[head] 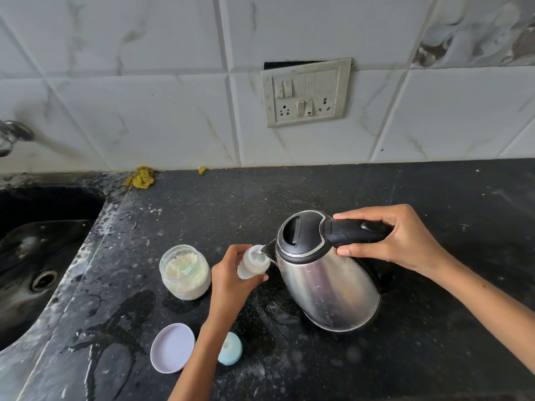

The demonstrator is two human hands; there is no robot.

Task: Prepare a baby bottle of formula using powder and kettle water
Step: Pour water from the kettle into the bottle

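A steel kettle [327, 287] with a black lid and handle is tilted to the left above the dark counter, and my right hand [393, 238] grips its handle. Its spout sits right at the open mouth of a small translucent baby bottle [252, 265], which my left hand [231, 280] holds tilted toward the kettle. Left of the bottle stands an open glass jar of pale formula powder [185, 272] with a light green scoop lying in it. The jar's lilac lid [172, 347] lies upside down near the front edge. A light blue bottle cap [230, 349] lies beside it, partly behind my left forearm.
A dark sink [34, 256] is set into the counter at the left, with a tap [13, 134] above it. Water puddles and powder specks mark the counter [289, 192]. A yellow scrubber [140, 177] lies against the tiled wall. A switchboard [304, 92] is mounted above.
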